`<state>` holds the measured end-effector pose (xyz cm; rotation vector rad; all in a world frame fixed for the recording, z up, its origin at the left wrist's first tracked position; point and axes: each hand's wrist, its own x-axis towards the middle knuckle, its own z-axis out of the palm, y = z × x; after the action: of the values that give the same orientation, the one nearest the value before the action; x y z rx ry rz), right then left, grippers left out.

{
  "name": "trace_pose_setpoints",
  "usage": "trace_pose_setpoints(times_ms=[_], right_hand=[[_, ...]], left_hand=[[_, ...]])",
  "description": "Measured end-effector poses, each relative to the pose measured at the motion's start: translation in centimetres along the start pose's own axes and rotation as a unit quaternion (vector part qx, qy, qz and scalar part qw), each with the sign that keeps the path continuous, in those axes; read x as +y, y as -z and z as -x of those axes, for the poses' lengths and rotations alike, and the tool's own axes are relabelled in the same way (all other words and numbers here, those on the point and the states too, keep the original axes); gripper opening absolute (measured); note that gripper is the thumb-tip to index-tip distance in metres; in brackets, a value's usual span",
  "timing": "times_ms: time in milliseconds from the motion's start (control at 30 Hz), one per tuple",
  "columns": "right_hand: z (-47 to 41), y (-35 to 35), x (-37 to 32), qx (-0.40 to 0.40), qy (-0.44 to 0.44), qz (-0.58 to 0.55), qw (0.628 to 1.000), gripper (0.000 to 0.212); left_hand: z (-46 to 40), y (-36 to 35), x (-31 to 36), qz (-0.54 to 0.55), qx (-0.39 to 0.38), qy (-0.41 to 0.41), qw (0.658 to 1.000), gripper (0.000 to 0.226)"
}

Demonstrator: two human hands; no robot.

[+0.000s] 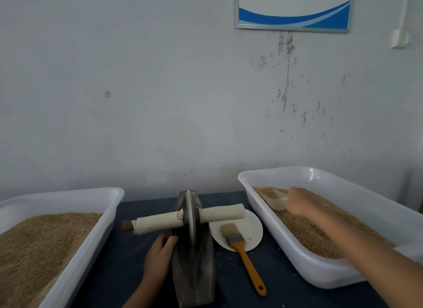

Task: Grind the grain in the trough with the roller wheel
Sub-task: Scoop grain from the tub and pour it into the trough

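Step in hand: loading. The person is scooping grain; grinding has not begun, by my judgement.
Right hand: the right hand [299, 201] is closed round a clear plastic scoop [275, 201], which is dug into the grain [304, 227] in the right-hand white tub [320, 273].
Left hand: the left hand [160, 246] rests against the left flank of the trough [194, 268], thumb on its rim, fingers bent round the wall, steadying it.
Trough: a dark, boat-shaped trough stands lengthwise on the table between the two tubs. Whether any grain lies inside cannot be told.
Roller wheel: the roller wheel [190, 212] stands upright in the trough's groove, its cloth-wrapped axle handles [158, 221] sticking out to either side, held by neither hand.
Next move: likely to carry the filled scoop level over to the trough and tip it into the groove beside the wheel without spilling, then take both handles.
Surface: a table under a dark blue cloth [128, 262], a few stray grains beside the trough.
Other items: a left white tub [91, 234] of grain; a white plate [254, 229] carrying an orange-handled brush [245, 255], its handle overhanging the rim.
Room: a stained pale wall [160, 101] close behind, with a framed board [295, 12] hung above.
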<state>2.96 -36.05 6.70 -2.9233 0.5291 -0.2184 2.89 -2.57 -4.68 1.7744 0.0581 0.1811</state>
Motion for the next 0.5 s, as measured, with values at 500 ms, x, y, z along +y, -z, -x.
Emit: trace_pose_setpoints(times_ms=[500], right_hand=[[6.5, 6.2, -2.7, -0.017, 0.171, -0.174, 0.97, 0.019]], left_hand=[[0.8, 0.1, 0.5, 0.015, -0.011, -0.007, 1.0, 0.022]])
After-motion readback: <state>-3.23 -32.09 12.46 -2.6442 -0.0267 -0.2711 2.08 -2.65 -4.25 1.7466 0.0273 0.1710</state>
